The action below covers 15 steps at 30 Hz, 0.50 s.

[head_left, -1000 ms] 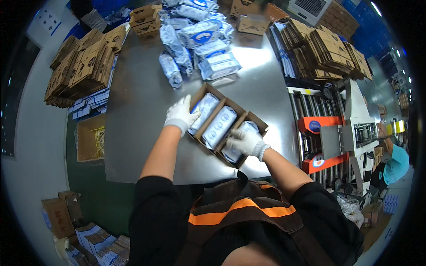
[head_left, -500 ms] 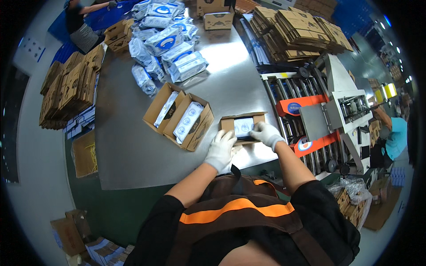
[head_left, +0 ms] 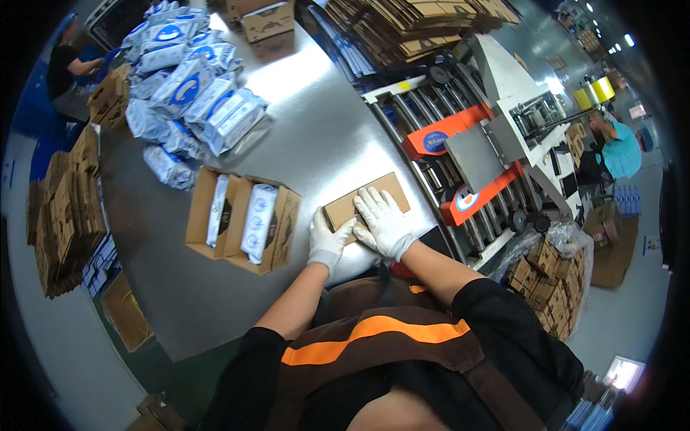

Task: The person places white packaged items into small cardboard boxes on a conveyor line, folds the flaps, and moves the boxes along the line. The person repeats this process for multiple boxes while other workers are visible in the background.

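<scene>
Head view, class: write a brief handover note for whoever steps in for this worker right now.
Left hand: gloved, pressing the near end of the closed cardboard box.
Right hand: gloved, flat on the box's top.
The box lies on the steel table beside the roller conveyor.
Done: this box's flaps are folded shut.
Left: two open boxes each hold a pouch; more blue-and-white pouches are piled beyond.

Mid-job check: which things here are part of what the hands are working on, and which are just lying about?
In hand:
- closed carton, under left hand and right hand
- two open cartons with white packs
- heap of white packs

Lying about:
- flat cardboard stacks
- roller conveyor
- steel table
</scene>
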Each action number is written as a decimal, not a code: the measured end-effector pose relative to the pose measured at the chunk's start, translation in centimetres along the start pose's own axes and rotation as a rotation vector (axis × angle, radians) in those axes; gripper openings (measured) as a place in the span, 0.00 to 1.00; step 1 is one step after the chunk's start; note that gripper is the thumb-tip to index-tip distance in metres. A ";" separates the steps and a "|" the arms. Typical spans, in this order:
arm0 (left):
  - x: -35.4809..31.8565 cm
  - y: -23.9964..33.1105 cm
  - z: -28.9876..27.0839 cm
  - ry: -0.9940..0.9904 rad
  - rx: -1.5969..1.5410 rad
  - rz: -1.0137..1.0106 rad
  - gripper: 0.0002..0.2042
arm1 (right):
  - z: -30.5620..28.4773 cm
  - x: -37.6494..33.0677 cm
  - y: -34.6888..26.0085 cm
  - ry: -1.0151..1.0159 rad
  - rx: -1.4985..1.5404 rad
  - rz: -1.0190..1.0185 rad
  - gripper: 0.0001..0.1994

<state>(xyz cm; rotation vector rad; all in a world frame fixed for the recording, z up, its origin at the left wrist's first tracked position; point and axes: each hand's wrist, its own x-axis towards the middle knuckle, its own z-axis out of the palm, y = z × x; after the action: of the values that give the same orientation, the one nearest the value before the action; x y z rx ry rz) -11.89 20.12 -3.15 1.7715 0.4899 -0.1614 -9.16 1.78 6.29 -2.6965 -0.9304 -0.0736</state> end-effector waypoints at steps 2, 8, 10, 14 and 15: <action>-0.7 4.1 2.4 -0.170 -0.131 -0.139 0.40 | -0.5 -1.0 4.0 -0.035 -0.005 -0.006 0.31; 2.5 11.0 13.3 -0.343 -0.074 -0.168 0.31 | -4.9 -3.1 15.5 0.005 -0.049 0.105 0.29; 3.2 13.2 15.1 -0.330 0.058 -0.109 0.32 | -5.2 -3.7 17.9 0.014 -0.077 0.136 0.27; 2.1 15.4 8.7 -0.392 0.379 0.235 0.40 | -7.5 -2.9 18.6 0.111 0.255 0.145 0.18; 0.6 17.5 5.6 -0.153 0.311 0.233 0.39 | -7.4 -3.2 18.1 0.213 0.313 0.160 0.14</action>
<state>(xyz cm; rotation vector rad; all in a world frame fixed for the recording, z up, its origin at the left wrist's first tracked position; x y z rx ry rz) -3.33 11.79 10.84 2.0860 0.1502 -0.2161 -0.32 -15.85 8.39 -2.4057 -0.6049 -0.1640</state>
